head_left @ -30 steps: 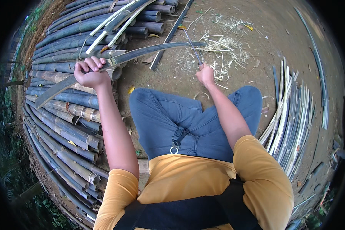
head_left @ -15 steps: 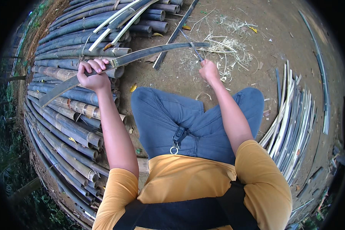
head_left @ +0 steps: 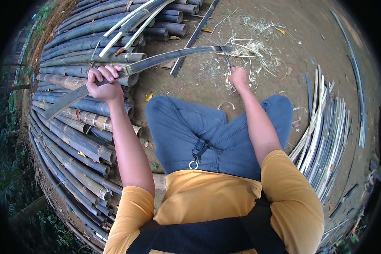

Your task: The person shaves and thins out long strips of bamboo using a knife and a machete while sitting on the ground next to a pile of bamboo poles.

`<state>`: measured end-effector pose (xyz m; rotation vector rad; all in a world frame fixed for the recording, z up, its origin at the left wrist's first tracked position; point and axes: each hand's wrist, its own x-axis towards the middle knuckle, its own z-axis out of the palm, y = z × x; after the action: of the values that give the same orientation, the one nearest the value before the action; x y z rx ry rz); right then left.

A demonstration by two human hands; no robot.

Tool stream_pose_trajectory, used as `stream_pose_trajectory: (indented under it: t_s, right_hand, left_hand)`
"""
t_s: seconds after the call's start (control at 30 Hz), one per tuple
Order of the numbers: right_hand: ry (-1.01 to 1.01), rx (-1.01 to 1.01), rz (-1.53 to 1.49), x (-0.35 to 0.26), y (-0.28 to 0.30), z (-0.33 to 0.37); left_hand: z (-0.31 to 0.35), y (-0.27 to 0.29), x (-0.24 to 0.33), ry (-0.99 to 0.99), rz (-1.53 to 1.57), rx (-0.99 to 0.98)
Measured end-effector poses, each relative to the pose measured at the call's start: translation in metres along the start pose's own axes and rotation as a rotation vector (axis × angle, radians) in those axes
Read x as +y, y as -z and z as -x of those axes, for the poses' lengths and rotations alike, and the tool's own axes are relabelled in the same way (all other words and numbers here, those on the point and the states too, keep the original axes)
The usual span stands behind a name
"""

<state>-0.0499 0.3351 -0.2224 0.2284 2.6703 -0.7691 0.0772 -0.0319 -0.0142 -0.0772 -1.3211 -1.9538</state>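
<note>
A long, dark-skinned split bamboo strip (head_left: 169,58) arches from over the pole pile on the left to the ground ahead of me. My left hand (head_left: 105,85) is closed round it toward its left end, fingers wrapped over the top. My right hand (head_left: 238,78) grips the handle of a knife (head_left: 227,58). The thin blade points away and lies across the strip near its far right end; whether it bites into the strip I cannot tell. Pale curled shavings (head_left: 256,55) lie on the dirt just beyond that end.
Stacked bamboo poles (head_left: 86,144) fill the left side, with split pieces (head_left: 133,24) on top. Another dark strip (head_left: 195,37) lies on the ground ahead. To my right are a heap of thin bamboo slats (head_left: 324,139) and a long narrow strip (head_left: 354,70). My legs are folded in front.
My right hand and the knife have moved slightly right along the strip, toward its far end. The left hand keeps its hold in nearly the same place.
</note>
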Motion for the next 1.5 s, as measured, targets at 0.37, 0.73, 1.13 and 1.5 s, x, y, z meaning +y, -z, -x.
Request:
stream_pose_trajectory:
  t_s: [0.37,0.73,1.13,1.5]
  right_hand:
    - [0.169,-0.023,0.117,-0.034,0.012,0.029]
    - [-0.013,-0.002,-0.030,-0.012,0.003,0.005]
    - [-0.031,0.045,-0.222,-0.011,-0.032,0.031]
    - [-0.024,0.117,-0.222,-0.014,-0.059,0.039]
  left_hand:
    - [0.007,0.006,0.002,-0.029,-0.009,0.008]
    - [0.004,-0.005,0.003,-0.007,-0.019,0.014]
    - [0.009,-0.008,0.008,-0.026,-0.062,0.053]
    - [0.006,-0.015,0.004,-0.002,-0.050,0.114]
